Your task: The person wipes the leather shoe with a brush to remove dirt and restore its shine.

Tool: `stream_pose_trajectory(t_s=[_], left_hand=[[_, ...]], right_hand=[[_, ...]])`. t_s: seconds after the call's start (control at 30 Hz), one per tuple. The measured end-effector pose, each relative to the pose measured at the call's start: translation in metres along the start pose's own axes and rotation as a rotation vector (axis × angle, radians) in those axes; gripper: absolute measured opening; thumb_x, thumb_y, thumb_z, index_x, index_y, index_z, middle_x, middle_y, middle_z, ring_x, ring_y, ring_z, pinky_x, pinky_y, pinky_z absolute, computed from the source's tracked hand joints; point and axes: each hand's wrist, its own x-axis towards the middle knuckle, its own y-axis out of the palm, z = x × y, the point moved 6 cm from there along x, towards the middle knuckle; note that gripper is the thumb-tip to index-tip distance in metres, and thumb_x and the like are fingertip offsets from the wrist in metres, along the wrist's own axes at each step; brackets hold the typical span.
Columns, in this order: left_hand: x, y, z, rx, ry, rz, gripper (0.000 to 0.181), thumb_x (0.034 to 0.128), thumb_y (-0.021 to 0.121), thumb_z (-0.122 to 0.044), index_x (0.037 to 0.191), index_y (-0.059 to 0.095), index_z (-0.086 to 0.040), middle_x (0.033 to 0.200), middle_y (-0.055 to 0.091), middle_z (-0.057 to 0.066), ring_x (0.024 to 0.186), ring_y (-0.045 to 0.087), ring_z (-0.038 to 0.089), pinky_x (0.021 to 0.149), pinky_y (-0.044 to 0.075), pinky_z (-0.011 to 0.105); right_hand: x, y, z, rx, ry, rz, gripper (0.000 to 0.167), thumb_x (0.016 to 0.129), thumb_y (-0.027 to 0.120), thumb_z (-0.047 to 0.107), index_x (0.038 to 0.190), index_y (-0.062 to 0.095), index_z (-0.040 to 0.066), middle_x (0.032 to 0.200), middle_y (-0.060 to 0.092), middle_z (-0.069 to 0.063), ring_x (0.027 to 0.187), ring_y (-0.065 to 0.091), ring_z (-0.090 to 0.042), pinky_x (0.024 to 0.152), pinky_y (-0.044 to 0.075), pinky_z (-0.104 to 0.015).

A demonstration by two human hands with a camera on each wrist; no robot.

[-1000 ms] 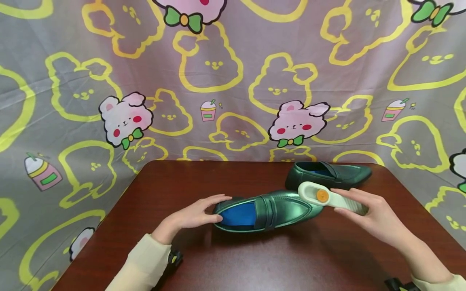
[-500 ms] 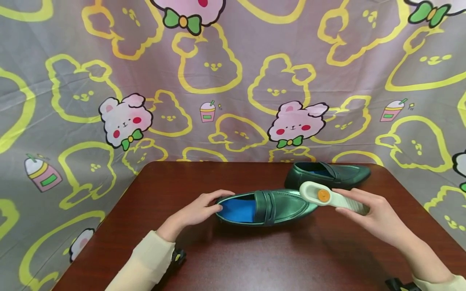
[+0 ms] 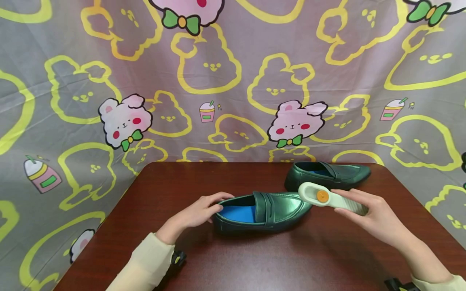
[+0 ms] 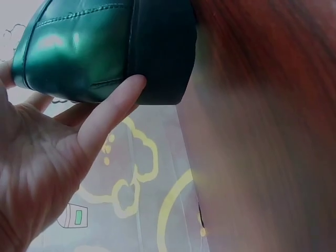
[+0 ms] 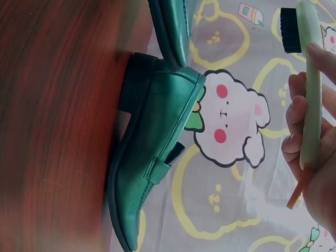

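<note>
In the head view, a metallic green loafer (image 3: 284, 208) with a blue insole points its toe to the right. The left hand (image 3: 196, 211) grips its heel end; the left wrist view shows the thumb and fingers (image 4: 113, 113) around the heel of the shoe (image 4: 84, 50). Pinched in the right hand (image 3: 380, 216) is a pale green brush (image 3: 344, 202) with an orange round button, held over the loafer's toe. Dark bristles (image 5: 290, 30) show in the right wrist view, pointing away from that palm (image 5: 320, 115).
A second green loafer (image 3: 349, 174) stands at the back right of the brown table (image 3: 174, 178). Behind the table hangs a grey-pink curtain (image 3: 233, 48) with cartoon prints. Dark devices are strapped at both wrists.
The gripped loafer has rolled so that its near side shows more, and its toe has shifted slightly left. The left hand has moved slightly with it. The right hand and brush have barely moved.
</note>
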Motion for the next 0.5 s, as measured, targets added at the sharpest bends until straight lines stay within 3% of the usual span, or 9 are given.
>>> stream_pose_trajectory(t_s=[0.2, 0.37, 0.5], left_hand=[[-0.003, 0.000, 0.001, -0.021, 0.005, 0.009, 0.041, 0.1034, 0.048, -0.019, 0.143, 0.043, -0.029, 0.134, 0.052, 0.005, 0.103, 0.056, 0.024, 0.067, 0.055, 0.039], [-0.007, 0.002, 0.004, -0.020, 0.018, 0.025, 0.035, 0.1037, 0.048, -0.025, 0.139, 0.048, -0.027, 0.138, 0.050, 0.003, 0.104, 0.056, 0.022, 0.066, 0.056, 0.039], [-0.013, 0.001, 0.001, 0.018, 0.092, 0.003, 0.030, 0.0976, 0.061, -0.028, 0.127, 0.057, -0.021, 0.131, 0.053, 0.003, 0.108, 0.055, 0.019, 0.083, 0.053, 0.040]], right_hand=[[0.000, 0.000, 0.001, -0.008, -0.003, -0.001, 0.058, 0.067, 0.086, -0.001, 0.119, 0.070, 0.019, 0.084, 0.059, 0.017, 0.071, 0.045, 0.001, 0.060, 0.036, -0.017], [0.000, 0.000, 0.001, -0.013, 0.012, -0.004, 0.058, 0.066, 0.086, -0.001, 0.118, 0.070, 0.018, 0.083, 0.059, 0.016, 0.071, 0.045, 0.000, 0.059, 0.036, -0.016], [0.000, 0.000, 0.002, -0.017, 0.018, -0.004, 0.057, 0.066, 0.087, -0.001, 0.118, 0.070, 0.019, 0.083, 0.059, 0.016, 0.071, 0.045, 0.000, 0.059, 0.036, -0.017]])
